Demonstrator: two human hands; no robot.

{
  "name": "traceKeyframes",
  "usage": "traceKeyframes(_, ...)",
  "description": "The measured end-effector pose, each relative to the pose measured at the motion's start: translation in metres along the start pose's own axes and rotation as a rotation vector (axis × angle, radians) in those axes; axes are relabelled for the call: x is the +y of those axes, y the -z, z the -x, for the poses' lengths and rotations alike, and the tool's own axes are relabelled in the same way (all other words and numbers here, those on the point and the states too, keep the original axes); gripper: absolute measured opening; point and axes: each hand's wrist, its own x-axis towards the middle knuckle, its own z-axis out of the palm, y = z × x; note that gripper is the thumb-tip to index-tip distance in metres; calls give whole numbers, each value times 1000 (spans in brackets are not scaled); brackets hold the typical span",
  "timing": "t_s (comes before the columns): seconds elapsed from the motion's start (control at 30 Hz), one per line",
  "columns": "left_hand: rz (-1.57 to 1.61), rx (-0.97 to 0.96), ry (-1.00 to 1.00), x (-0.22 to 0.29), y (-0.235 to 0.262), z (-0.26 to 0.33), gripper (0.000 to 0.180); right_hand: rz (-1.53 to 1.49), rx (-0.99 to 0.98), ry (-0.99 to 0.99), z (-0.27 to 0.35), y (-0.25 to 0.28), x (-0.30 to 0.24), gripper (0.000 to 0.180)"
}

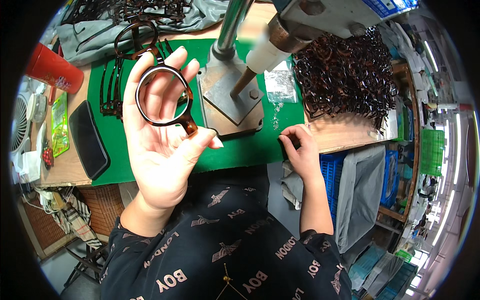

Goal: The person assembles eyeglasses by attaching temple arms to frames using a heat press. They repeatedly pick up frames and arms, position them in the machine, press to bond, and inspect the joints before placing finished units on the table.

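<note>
My left hand [162,165] is raised over the green mat [220,152], its thumb and fingers closed round a brown tortoiseshell eyeglass frame [188,121]. One round rim faces me in front of the fingers; the other stands beyond the fingertips. Close to the mat's front right edge, my right hand [304,150] has its fingers curled and thumb near the forefinger. Whether it pinches anything small cannot be made out. Tiny clear bits [276,117] lie just beyond it, below a small clear plastic bag [281,82]. Between the hands stands a bench press with a diamond-shaped metal plate [220,97].
A large heap of tortoiseshell frames [345,75] fills the table's right side. More frames [111,95] lie behind my left hand. Leftward are a black phone [89,137], a green packet [59,125] and a red cup [57,67]. The press's white-sleeved rod [265,55] overhangs the middle.
</note>
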Motion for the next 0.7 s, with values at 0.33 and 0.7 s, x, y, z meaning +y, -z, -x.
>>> traceKeyframes(0.33, 85, 10, 57, -2, -5, 1, 83, 227, -75, 100, -4, 4, -5, 6)
traceKeyframes(0.7, 86, -27, 85, -5, -5, 3, 85, 104, -49, -24, -4, 0, -6, 7)
